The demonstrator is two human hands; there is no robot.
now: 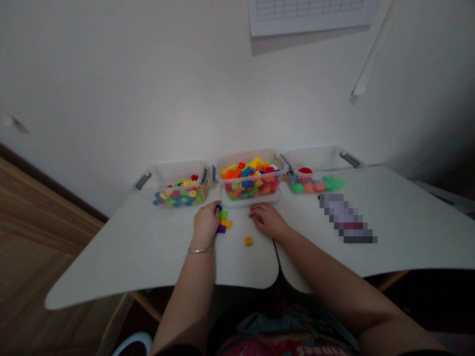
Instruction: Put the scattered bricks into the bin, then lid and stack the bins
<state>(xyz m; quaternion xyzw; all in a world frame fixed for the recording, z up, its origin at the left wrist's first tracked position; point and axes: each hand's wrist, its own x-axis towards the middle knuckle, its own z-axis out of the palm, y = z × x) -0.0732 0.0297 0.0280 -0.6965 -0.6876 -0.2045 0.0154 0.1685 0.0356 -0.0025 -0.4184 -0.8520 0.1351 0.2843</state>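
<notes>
From my head camera, my left hand [205, 223] presses against a stack of plastic building bricks [223, 221] just in front of the middle clear bin [252, 154]; I cannot tell whether my fingers clamp it. My right hand [269, 221] lies flat, apparently holding nothing, near a loose orange brick [248, 241]. An uneven squeeze could pop the stack apart, and a sliding palm could knock that brick away.

White desk [148, 247], clear plastic toy bins [252, 154], loose orange brick [248, 241]
</notes>
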